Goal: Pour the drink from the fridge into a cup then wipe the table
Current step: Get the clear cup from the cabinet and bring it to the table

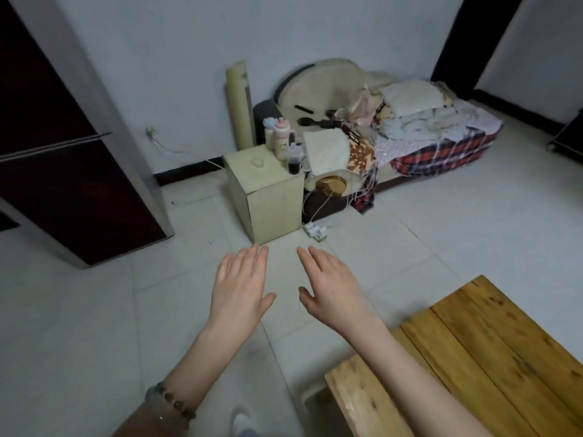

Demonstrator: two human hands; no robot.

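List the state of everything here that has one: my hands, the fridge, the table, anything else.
left hand: open, fingers straight, holding nothing
right hand: open, holding nothing
fridge: both doors closed
wooden table: only partly in view, right forearm over its corner
dark bottle: upright on the small cabinet
power strip: lying on the floor, cord attached

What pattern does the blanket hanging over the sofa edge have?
A red, dark and white plaid blanket, seen in the head view.
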